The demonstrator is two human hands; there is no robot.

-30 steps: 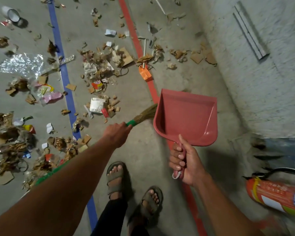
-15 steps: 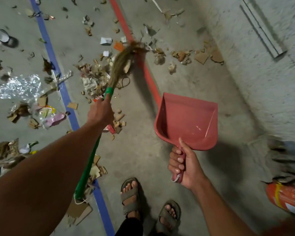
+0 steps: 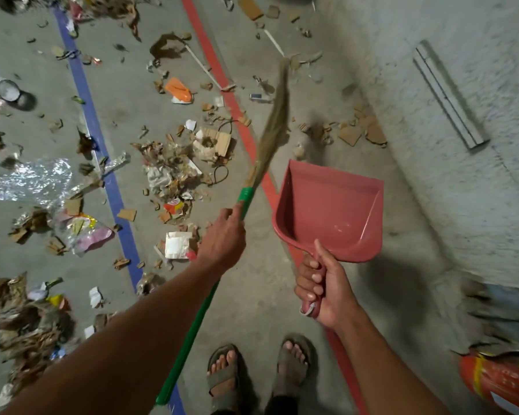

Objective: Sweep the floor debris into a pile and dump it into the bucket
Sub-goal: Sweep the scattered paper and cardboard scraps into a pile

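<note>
No text I can actually read anywhere. Orange-red extinguisher (image 3: pixel 504 381) at bottom right has a band w/ pale marks on it, too blurred and cut off by the frame edge to make out letters. Small red-and-white wrapper (image 3: pixel 174 206) among the scraps on the floor carries some printed logo, too small and creased to read. White square packet (image 3: pixel 177 245) near my left hand (image 3: pixel 222 244): no legible print. Yellow-pink plastic bag (image 3: pixel 84 232) left of the blue floor line: colours only, no words I can tell. Dustpan (image 3: pixel 330 211) in my right hand (image 3: pixel 327 289) and green broom handle (image 3: pixel 192 333): no markings visible.
</note>
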